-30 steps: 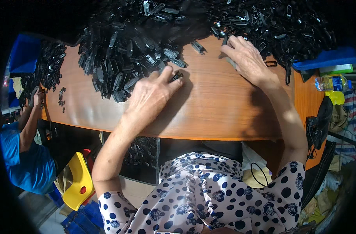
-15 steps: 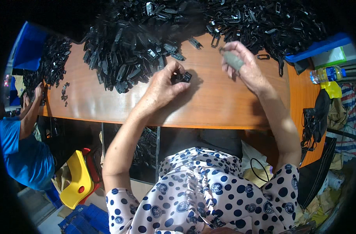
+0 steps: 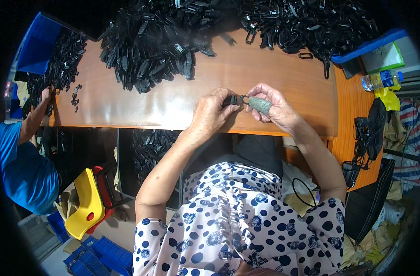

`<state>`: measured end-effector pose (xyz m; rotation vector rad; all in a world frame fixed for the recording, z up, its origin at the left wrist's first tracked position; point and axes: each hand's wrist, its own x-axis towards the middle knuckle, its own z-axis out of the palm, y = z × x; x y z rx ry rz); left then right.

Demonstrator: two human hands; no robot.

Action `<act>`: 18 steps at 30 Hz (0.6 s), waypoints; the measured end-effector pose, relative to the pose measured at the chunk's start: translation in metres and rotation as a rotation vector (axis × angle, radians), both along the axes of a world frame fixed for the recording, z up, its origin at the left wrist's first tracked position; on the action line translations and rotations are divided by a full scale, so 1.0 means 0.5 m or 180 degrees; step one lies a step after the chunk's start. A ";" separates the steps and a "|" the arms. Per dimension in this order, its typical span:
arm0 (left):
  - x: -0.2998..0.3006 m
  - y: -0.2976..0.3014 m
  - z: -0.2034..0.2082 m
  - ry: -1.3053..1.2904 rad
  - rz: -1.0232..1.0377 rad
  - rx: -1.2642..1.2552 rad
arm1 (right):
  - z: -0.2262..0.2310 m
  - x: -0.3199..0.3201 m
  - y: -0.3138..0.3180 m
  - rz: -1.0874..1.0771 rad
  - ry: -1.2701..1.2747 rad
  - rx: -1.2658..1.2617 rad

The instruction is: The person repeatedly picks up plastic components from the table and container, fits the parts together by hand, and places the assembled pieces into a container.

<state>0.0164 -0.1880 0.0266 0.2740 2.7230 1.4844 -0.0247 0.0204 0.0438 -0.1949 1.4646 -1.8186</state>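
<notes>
My left hand (image 3: pixel 212 109) pinches a small black plastic piece (image 3: pixel 233 99) just above the table, near its front edge. Wrapped in the fingers of my right hand (image 3: pixel 280 110) is a short hand tool with a thick grey-green handle (image 3: pixel 259 106). Its small dark tip points left at the black piece; whether the two touch, I cannot tell. Part of the piece is hidden behind my left fingers. Beyond my hands lies a big heap of black plastic parts (image 3: pixel 145 55), long and narrow in shape.
The wooden table (image 3: pixel 159 103) also bears a second black heap (image 3: pixel 302 23) at the far right. A water bottle (image 3: pixel 381 80) lies at the right, beside a blue tray edge (image 3: pixel 371 46). At left, a co-worker in a blue shirt (image 3: pixel 30 161) reaches to the table near a yellow chair (image 3: pixel 84 207).
My right hand has come down and left with the tool, and my left hand has moved right with the black piece. The two hands are now close together. The view has shifted slightly.
</notes>
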 end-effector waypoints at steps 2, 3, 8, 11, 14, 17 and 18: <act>0.003 0.005 -0.001 0.0227 0.0054 -0.0219 | -0.003 0.003 0.002 0.0005 -0.0051 -0.0075; 0.004 0.007 -0.001 0.0266 0.0070 -0.0204 | -0.005 0.004 0.002 0.0020 -0.0072 -0.0010; 0.007 0.007 0.000 0.0305 0.0015 -0.0376 | -0.010 0.002 -0.003 0.0073 -0.0063 0.0111; 0.008 0.005 -0.001 0.0354 -0.0046 -0.0475 | -0.007 -0.002 -0.007 0.0143 -0.0135 0.0076; 0.007 0.003 -0.003 0.0448 -0.0095 -0.0439 | 0.000 -0.007 -0.007 0.0222 -0.0184 0.0329; 0.006 -0.001 -0.003 0.0467 -0.0174 -0.0314 | 0.001 -0.012 -0.008 0.0199 -0.0270 0.0469; 0.006 -0.003 -0.002 0.0518 -0.0127 -0.0279 | -0.001 -0.016 -0.010 0.0243 -0.0240 0.0433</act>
